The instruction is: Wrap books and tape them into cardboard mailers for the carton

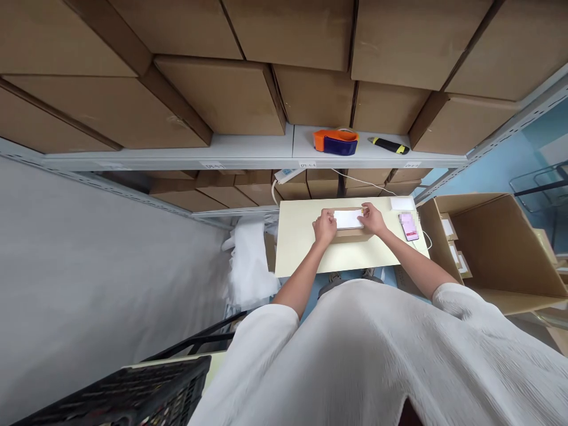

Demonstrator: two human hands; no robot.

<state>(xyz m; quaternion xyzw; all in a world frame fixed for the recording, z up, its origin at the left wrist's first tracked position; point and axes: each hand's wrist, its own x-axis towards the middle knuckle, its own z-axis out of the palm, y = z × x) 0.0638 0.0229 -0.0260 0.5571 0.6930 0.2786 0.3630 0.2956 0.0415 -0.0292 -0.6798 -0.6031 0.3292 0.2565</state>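
Note:
A small brown cardboard box (352, 236) sits on the cream-coloured table in front of me. Over its top face lies a white rectangular label (348, 219). My left hand (325, 226) is closed at the label's left end, with the fingers bent at the box edge. At the opposite end, my right hand (371, 218) pinches the label's right edge between thumb and fingers. Whether the label is stuck down or only laid on the box, I cannot tell.
On the table (297, 236) a phone (408, 226) lies to the right. An orange and blue tape dispenser (336, 142) and a utility knife (389, 145) rest on the shelf above. An open carton (497, 248) stands right; white wrapping material (251, 260) hangs left.

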